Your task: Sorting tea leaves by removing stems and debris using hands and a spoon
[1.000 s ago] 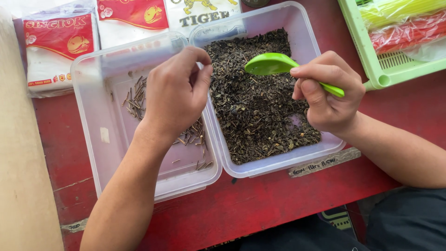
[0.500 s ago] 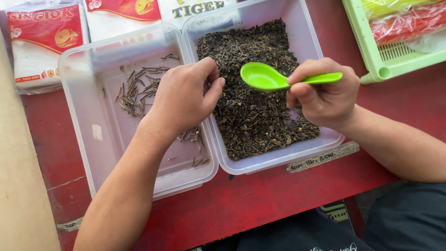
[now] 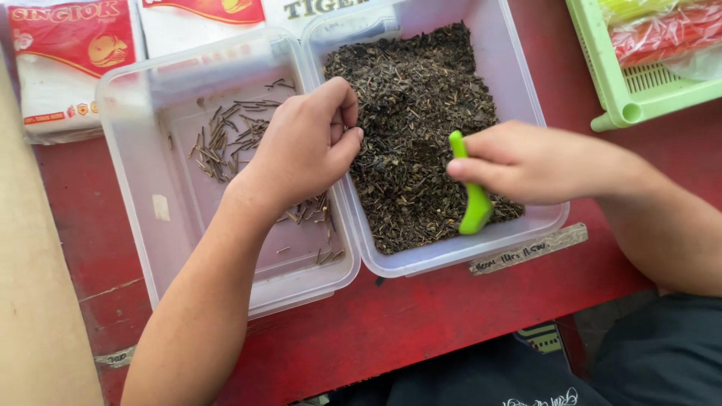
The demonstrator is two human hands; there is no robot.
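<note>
Two clear plastic tubs stand side by side on a red table. The right tub (image 3: pixel 519 83) is filled with dark dried leaf bits (image 3: pixel 410 113). The left tub (image 3: pixel 143 173) holds a scatter of thin dark stems (image 3: pixel 226 135). My left hand (image 3: pixel 308 143) hovers over the wall between the tubs, its fingers curled and pinched together at the edge of the leaf bits; whether it holds any is hidden. My right hand (image 3: pixel 526 162) grips a bright green plastic spoon (image 3: pixel 472 203), which points down into the leaf bits near the tub's front wall.
Red and white sealed packets (image 3: pixel 64 60) lie beyond the left tub. A light green plastic basket (image 3: pixel 639 90) with red and yellow wrapped items sits at the far right. A beige surface (image 3: pixel 30 301) borders the table on the left. The red table's (image 3: pixel 421 316) front edge is near my lap.
My right hand has turned the green spoon from level above the leaf bits to pointing down into them near the front wall. My left hand has shifted slightly toward the right tub.
</note>
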